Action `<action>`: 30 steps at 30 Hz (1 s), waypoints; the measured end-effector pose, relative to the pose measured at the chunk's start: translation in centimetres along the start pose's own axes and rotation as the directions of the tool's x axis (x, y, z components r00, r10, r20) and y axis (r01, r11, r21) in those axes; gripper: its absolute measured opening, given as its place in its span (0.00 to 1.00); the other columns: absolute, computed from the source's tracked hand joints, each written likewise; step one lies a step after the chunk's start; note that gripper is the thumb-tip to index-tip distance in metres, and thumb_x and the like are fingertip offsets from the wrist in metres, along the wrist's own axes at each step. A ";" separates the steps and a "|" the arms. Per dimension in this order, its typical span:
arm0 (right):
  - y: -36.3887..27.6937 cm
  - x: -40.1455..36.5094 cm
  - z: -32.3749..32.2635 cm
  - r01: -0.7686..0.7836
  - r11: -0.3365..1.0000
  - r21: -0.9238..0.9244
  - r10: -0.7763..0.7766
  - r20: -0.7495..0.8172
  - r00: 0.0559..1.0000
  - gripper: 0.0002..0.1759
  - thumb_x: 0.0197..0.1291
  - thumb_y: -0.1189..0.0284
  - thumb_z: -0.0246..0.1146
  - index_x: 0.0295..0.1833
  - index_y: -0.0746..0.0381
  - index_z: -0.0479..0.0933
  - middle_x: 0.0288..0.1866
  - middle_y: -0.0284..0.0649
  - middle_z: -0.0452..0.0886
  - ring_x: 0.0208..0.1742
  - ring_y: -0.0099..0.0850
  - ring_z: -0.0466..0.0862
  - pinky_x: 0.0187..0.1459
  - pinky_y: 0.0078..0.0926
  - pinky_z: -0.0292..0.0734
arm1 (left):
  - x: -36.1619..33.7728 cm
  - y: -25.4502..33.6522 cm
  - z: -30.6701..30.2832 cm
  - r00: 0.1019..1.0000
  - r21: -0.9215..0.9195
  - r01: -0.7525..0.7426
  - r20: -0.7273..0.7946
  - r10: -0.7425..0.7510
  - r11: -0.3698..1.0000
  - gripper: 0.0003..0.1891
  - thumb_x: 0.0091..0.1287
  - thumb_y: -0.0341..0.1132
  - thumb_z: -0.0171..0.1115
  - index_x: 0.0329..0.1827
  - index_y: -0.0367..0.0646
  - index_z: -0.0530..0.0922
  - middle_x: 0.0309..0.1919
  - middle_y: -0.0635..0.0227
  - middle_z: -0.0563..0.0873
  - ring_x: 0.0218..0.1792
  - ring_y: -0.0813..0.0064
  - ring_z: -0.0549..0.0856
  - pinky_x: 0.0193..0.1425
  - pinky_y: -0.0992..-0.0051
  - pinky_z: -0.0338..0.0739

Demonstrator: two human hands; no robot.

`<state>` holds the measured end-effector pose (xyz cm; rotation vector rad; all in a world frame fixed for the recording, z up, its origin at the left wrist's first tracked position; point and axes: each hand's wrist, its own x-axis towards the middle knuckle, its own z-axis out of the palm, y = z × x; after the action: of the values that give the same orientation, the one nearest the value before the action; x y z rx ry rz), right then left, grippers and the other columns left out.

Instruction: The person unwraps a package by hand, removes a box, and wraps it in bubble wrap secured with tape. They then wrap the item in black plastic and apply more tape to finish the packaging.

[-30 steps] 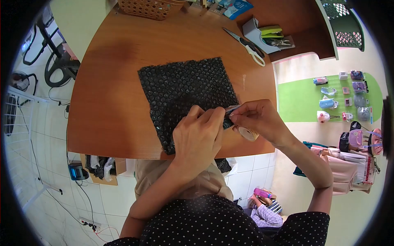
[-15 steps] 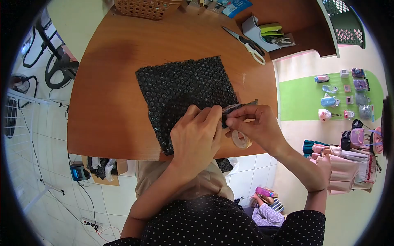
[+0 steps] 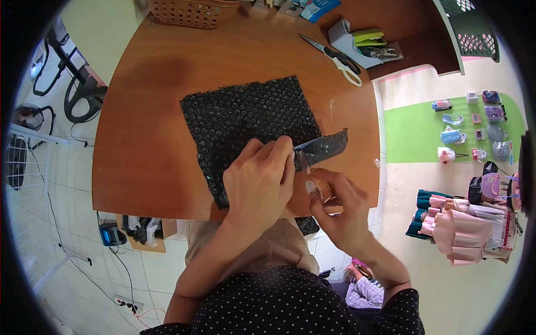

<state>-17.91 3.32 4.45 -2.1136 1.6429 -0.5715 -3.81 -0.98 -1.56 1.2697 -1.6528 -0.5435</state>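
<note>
A sheet of black bubble wrap (image 3: 251, 111) lies on the wooden table. Over its lower right part, my left hand (image 3: 259, 181) is closed, with fingers bent and pressed together on a narrow dark wrapped bundle (image 3: 326, 148). The bundle's outer end sticks out to the right past the sheet, and the part under my fingers is hidden. My right hand (image 3: 346, 206) grips a roll of tape (image 3: 321, 188) just below that end. A short clear strip of tape runs from the roll up to the bundle.
Scissors (image 3: 338, 58) lie at the table's back right, beside a grey holder (image 3: 349, 44) with a green stapler (image 3: 369, 38). A brown woven basket (image 3: 192, 14) stands at the back edge. A person in checked clothing (image 3: 363, 293) is low behind at the right.
My right hand has moved down from the bundle and now holds the tape roll, which hung below it before. More of the bundle's dark end shows. My left hand has shifted slightly left.
</note>
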 end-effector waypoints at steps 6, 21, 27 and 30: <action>1.0 -1.7 1.9 -0.040 0.999 -0.005 0.039 -0.053 0.998 0.24 0.45 0.80 0.60 0.53 0.62 0.72 0.31 0.40 0.72 0.24 0.30 0.79 0.25 0.27 0.76 | 0.4 0.0 0.1 0.999 0.016 -0.006 -0.033 0.007 1.000 0.06 0.54 0.28 0.60 0.27 0.44 0.70 0.21 0.70 0.78 0.25 0.67 0.77 0.24 0.68 0.72; 2.5 1.9 3.4 0.083 0.996 -0.037 -0.088 -0.168 0.982 0.17 0.48 0.76 0.61 0.47 0.58 0.74 0.31 0.40 0.70 0.27 0.38 0.78 0.26 0.33 0.74 | 3.2 -0.4 -1.6 0.999 0.346 0.000 0.048 -0.017 0.938 0.06 0.58 0.30 0.60 0.37 0.43 0.78 0.37 0.64 0.83 0.42 0.63 0.82 0.45 0.69 0.74; 3.9 2.6 4.2 0.211 0.976 0.052 -0.188 -0.286 0.940 0.15 0.48 0.78 0.61 0.45 0.60 0.75 0.31 0.40 0.70 0.27 0.37 0.76 0.26 0.31 0.72 | -0.1 1.1 -2.0 0.938 0.458 -0.301 0.302 0.172 0.837 0.25 0.53 0.31 0.62 0.57 0.42 0.73 0.52 0.66 0.76 0.55 0.70 0.74 0.67 0.58 0.56; 3.8 2.7 4.5 0.282 0.955 0.096 -0.231 -0.363 0.903 0.15 0.48 0.79 0.62 0.45 0.61 0.76 0.30 0.40 0.71 0.27 0.37 0.76 0.26 0.32 0.71 | 0.2 -0.1 -1.6 0.945 0.510 -0.273 0.303 0.127 0.816 0.28 0.52 0.32 0.63 0.59 0.40 0.71 0.52 0.64 0.76 0.54 0.68 0.75 0.65 0.59 0.59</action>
<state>-17.92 0.08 -1.19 -2.2280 1.4396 -1.1749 -2.37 -0.88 -0.82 1.4386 -2.2396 -0.0936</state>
